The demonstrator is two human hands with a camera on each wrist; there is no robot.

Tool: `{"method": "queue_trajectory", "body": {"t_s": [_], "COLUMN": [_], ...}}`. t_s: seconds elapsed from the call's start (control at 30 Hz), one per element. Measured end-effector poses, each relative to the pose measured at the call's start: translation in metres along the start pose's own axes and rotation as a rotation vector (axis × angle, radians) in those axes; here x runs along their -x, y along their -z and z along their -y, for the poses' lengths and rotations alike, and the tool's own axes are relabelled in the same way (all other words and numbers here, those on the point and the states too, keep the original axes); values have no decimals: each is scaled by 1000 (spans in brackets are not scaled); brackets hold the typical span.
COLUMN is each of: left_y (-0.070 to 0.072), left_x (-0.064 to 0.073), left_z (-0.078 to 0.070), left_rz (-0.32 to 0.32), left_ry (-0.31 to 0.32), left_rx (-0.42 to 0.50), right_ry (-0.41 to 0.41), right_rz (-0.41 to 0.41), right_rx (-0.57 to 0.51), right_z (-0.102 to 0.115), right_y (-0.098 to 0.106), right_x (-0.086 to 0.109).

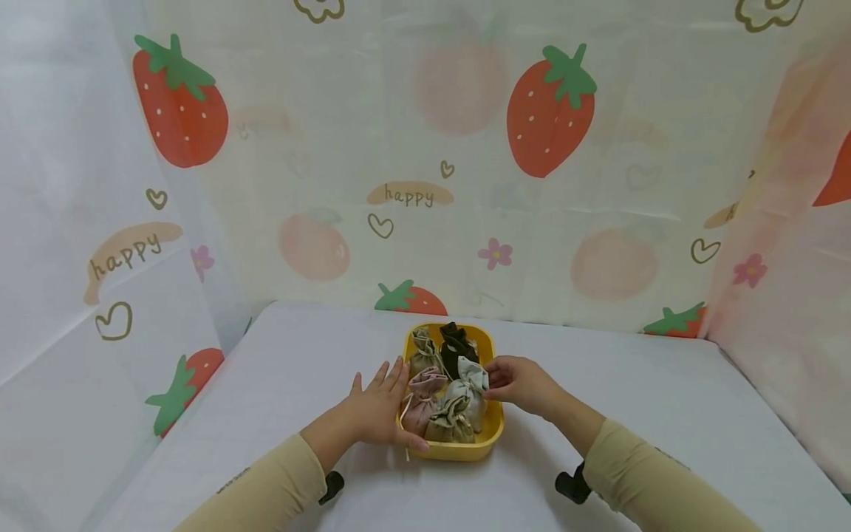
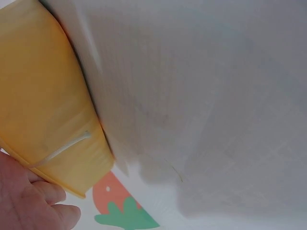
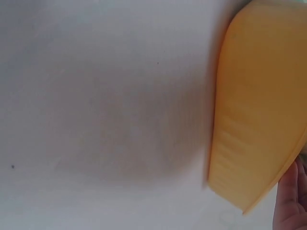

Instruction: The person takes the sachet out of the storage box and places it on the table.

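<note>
A yellow plastic basket (image 1: 455, 452) stands on the table with several small drawstring cloth pouches in it. They include a pink pouch (image 1: 419, 412), a light grey pouch (image 1: 475, 399), an olive pouch (image 1: 452, 424), a brownish pouch (image 1: 422, 355) and a black pouch (image 1: 456, 346). My left hand (image 1: 379, 410) lies along the basket's left side, fingers spread and straight, thumb near the front rim. At the right rim, my right hand (image 1: 521, 383) bends its fingers beside the light grey pouch; whether they pinch it is hidden.
A white cloth covers the table (image 1: 319, 347). Behind it hangs a curtain (image 1: 565, 222) printed with strawberries, with similar sheets at both sides. A pale cord (image 2: 62, 149) hangs down the basket's outer left wall. Dark objects (image 1: 573, 485) show by both sleeves.
</note>
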State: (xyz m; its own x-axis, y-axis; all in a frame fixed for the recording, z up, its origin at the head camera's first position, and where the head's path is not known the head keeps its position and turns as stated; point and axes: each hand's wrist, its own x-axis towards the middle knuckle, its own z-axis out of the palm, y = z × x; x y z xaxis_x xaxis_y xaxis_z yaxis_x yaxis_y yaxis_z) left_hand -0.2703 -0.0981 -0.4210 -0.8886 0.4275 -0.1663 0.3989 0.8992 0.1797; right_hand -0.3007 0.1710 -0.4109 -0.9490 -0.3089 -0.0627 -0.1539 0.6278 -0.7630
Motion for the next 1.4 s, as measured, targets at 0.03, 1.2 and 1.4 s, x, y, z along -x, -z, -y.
{"method": "queue_trajectory", "body": {"t_s": [0.03,1.2,1.4], "left_y": [0,-4,-4], "left_x": [0,-3,-3], "left_z": [0,3,3], "left_rz": [-2,-11,-16], "left_ry": [-2,-1,1], "left_rx": [1,18,9], "right_ry": [6,45,55], "right_rz": [-8,-179,-201], "right_rx": [19,100,101], "right_z": [1,17,22], "right_y": [-1,-1,6], "right_x": [0,8,10]}}
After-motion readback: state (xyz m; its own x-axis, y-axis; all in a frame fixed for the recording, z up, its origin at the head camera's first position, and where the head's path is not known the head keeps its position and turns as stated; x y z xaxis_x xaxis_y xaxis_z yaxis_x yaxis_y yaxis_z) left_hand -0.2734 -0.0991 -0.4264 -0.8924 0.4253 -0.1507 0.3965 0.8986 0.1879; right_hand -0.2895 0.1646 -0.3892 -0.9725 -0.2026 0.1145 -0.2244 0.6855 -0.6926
